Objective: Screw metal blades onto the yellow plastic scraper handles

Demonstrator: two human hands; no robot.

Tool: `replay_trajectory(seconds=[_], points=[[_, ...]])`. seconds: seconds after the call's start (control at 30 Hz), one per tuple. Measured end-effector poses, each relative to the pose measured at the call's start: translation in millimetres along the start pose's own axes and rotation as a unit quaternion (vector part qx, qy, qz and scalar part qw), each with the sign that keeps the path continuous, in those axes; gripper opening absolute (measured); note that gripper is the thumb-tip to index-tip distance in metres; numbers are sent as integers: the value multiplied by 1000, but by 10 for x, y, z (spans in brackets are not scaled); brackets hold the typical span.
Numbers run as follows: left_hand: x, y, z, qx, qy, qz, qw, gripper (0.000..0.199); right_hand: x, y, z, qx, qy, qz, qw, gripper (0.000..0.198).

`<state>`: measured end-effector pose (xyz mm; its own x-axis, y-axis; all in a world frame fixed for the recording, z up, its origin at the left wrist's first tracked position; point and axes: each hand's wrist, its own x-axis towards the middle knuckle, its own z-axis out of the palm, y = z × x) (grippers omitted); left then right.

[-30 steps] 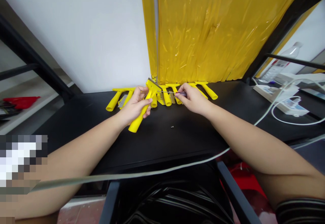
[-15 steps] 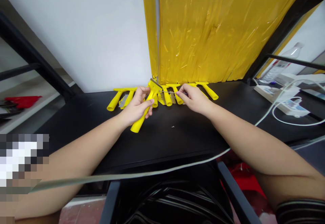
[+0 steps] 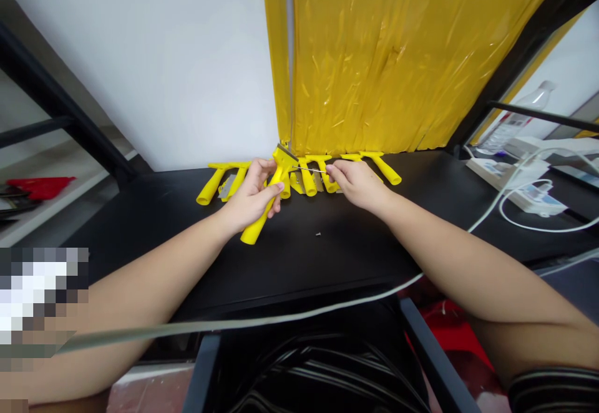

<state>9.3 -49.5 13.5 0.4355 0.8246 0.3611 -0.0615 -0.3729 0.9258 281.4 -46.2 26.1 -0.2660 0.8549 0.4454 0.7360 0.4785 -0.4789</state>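
My left hand (image 3: 255,196) is wrapped round a yellow scraper (image 3: 253,229), whose handle slants down toward me and whose wide head carries a dark blade edge. My right hand (image 3: 359,182) pinches a screwdriver with a thin metal shaft (image 3: 309,169); its handle is mostly hidden in the fingers. The shaft's tip meets the scraper's head, at a spot too small to make out. Behind both hands, several more yellow scrapers (image 3: 210,185) lie in a row along the wall. A small screw (image 3: 318,234) rests on the black tabletop (image 3: 281,269) in front of me.
A pale cord (image 3: 262,321) crosses before the table's front edge. At the right are white power strips (image 3: 524,191) with cables and a clear plastic bottle (image 3: 519,120). A yellow-wrapped panel (image 3: 374,57) and a white panel (image 3: 187,57) stand behind the table.
Hardly anything differs. The fingers of my right hand have shifted slightly on the screwdriver; the scraper stays in my left hand at the same spot.
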Motion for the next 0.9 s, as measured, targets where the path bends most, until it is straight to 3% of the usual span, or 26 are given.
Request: replay_trajectory(seconds=[0.07,0.17,0.33,0.47,0.7,0.9], points=[[-4,5,2,-1,-3,-5,1000,36,-4,-3,4,-1,-15,-6,1000,44],[-2,-2,-7,0,5,-8,1000,35,-29,6,23,17,-18,-15,1000,24],[4,-18,-23,3,9,-3,1000,35,-42,-15,21,-2,32,-31,999,16],[1,-14,-15,11,12,7,1000,37,-18,-42,37,-2,35,-10,999,31],[5,-6,9,29,15,22,999,36,12,20,165,141,-33,29,989,47],[1,20,17,20,29,21,999,39,-44,-61,99,-10,18,-83,996,32]])
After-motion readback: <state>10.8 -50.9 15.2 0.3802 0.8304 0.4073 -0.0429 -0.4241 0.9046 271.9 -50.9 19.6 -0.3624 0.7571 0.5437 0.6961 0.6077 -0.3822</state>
